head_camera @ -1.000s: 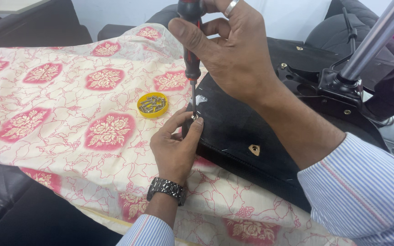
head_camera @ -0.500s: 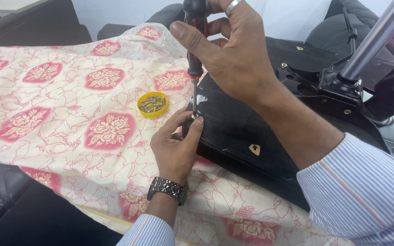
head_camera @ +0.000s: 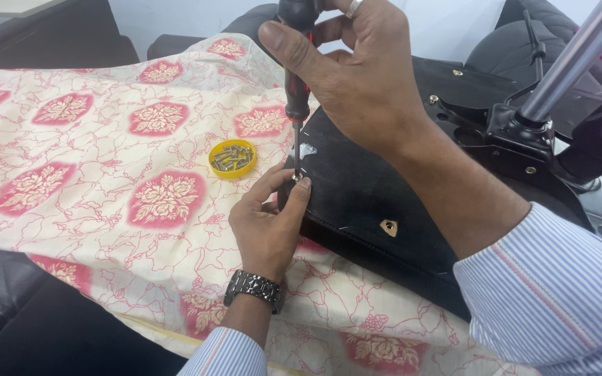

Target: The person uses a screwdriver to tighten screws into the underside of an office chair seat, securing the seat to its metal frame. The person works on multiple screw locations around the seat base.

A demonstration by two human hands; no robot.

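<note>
The right hand (head_camera: pixel 364 83) is closed around the black and red handle of a screwdriver (head_camera: pixel 295 76), which stands almost upright with its thin metal shaft pointing down to the near-left corner of the flat black underside of a chair seat (head_camera: pixel 371 181). At that corner the left hand (head_camera: pixel 267 226) pinches a small silver screw (head_camera: pixel 296 178) between thumb and forefinger, fingers pressed together on it, so the tip meets the head. I judge that the step in hand is starting this screw into the seat; the next move seems to call for steady downward pressure and turning while the screw stays straight. To the left of the seat, a round yellow plastic cap (head_camera: pixel 232 159) filled with more small screws lies on a cream cloth with pink flower patches (head_camera: pixel 106 174) that covers the counter. Behind the seat corner, a black metal bracket (head_camera: pixel 503 132) carries a slanted grey metal column (head_camera: pixel 580 56). Compared with one second ago, almost nothing differs: both hands keep the same grip, and only the handle has shifted very slightly.
</note>
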